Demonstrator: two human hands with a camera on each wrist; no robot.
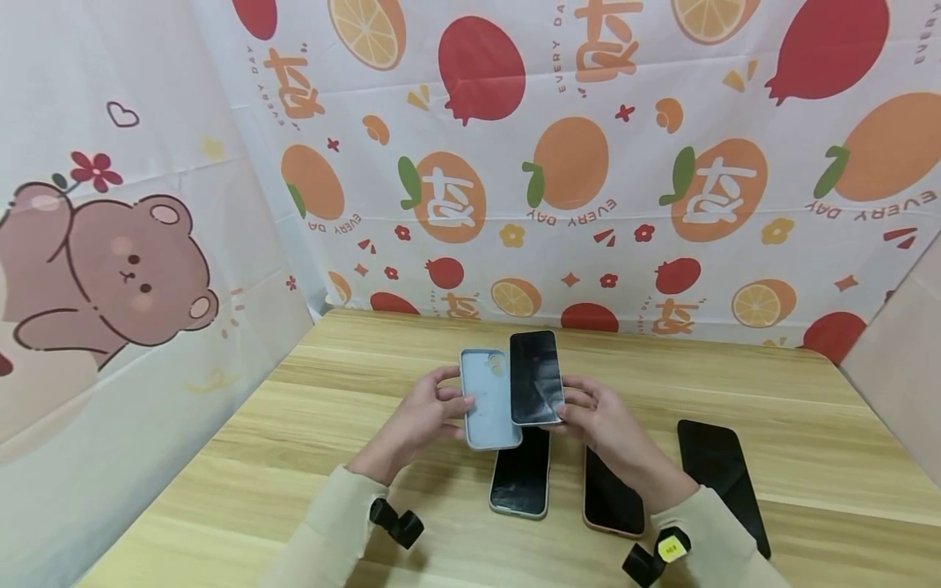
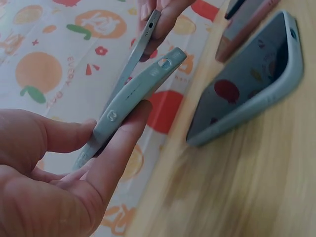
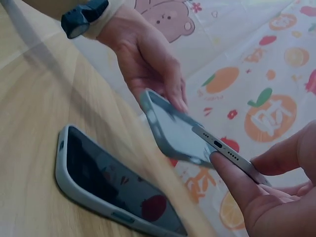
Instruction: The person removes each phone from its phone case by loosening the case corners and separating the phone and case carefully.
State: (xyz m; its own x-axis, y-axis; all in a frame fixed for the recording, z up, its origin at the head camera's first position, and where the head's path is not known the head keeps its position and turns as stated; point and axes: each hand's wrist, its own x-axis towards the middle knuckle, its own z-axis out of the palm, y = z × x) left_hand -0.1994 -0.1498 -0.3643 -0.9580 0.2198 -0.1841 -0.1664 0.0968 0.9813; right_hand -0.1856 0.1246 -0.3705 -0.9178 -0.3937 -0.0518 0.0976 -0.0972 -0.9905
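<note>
My left hand (image 1: 429,410) pinches a light blue phone case (image 1: 487,404) by its left edge, thumb over the rim. The case's hollow inside faces me, with the camera cutout at the upper right. In my right hand (image 1: 601,416) a bare smartphone (image 1: 535,377) with a dark screen is held by its right edge. The smartphone overlaps the case's right side in the head view and lies outside it. Both are held above the table. In the right wrist view, the smartphone's bottom edge (image 3: 217,144) shows its port. Below them, a phone in a pale case (image 1: 520,478) lies screen up.
On the wooden table (image 1: 279,474), a phone with a pinkish rim (image 1: 613,498) lies partly under my right forearm. Farther right lies a large black phone (image 1: 724,478). A fruit-print cloth (image 1: 559,163) hangs behind the table, and a bear-print cloth (image 1: 132,269) hangs at the left.
</note>
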